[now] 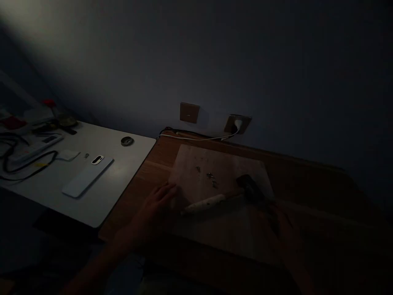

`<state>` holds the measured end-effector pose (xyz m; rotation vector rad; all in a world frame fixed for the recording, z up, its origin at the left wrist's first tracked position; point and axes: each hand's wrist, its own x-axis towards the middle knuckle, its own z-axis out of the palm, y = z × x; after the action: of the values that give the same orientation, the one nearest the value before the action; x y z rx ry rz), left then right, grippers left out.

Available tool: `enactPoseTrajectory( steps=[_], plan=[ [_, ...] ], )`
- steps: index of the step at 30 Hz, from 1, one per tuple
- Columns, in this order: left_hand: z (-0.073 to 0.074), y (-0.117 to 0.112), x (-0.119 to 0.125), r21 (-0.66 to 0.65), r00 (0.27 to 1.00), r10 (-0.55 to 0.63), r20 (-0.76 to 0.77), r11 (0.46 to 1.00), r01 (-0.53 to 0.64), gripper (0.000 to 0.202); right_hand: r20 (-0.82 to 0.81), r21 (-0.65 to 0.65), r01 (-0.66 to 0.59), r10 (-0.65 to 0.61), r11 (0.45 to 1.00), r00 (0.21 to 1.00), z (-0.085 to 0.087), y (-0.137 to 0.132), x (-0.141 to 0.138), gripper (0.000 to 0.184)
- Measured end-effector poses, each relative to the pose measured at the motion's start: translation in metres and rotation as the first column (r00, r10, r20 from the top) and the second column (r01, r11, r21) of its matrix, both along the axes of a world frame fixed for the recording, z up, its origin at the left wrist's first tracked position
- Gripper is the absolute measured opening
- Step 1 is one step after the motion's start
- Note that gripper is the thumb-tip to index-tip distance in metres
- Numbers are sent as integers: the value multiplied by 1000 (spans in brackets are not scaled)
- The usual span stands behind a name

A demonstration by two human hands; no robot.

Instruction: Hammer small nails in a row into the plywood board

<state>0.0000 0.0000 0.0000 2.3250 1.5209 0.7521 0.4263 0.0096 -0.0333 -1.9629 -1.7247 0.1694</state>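
Observation:
A hammer (208, 203) with a pale, white-wrapped handle lies across a thin light board (221, 159) on the wooden table. Its dark head points toward my right hand (284, 229), whose thumb and fingers close around the near end of that head; deep shadow blurs the grip. My left hand (158, 200) rests at the board's left edge near the handle's tip, holding nothing, fingers loosely bent and apart. Beyond the handle, several small metal screws or nails (210, 176) lie scattered on the board.
To the left stands a white table (101, 205) bearing a white phone (87, 178), a roll of tape (127, 141), a power strip (38, 148) and black cables. At the wall, a plug (238, 124) sits in a socket, its white cord (196, 139) running along the table's back edge.

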Motion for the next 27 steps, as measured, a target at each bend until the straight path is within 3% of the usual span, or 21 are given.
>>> enactPoseTrajectory(
  steps=[4, 11, 15, 20, 24, 27],
  plan=[
    [4, -1, 2, -46, 999, 6, 41, 999, -4, 46, -25, -34, 42, -43, 999, 999, 1, 0, -3, 66],
    [-8, -4, 7, -8, 1000, 15, -20, 1000, -16, 39, -20, -8, 20, -21, 1000, 1000, 0, -9, -12, 67],
    [-1, 0, 5, -41, 999, 53, 10, 998, -52, 39, 9, 67, -26, 25, 997, 1000, 1, -14, -29, 67],
    [13, 6, -15, -134, 957, 254, 139, 963, -236, 42, -101, 127, -181, 194, 975, 976, -1, -16, -55, 55],
    [19, 8, -35, -261, 817, 504, 282, 859, -440, 53, -124, 137, -298, 315, 945, 941, -1, -18, -75, 43],
    [22, 8, -40, -201, 780, 571, 255, 820, -535, 49, -139, 132, -353, 370, 926, 919, -2, -19, -84, 40]
  ],
)
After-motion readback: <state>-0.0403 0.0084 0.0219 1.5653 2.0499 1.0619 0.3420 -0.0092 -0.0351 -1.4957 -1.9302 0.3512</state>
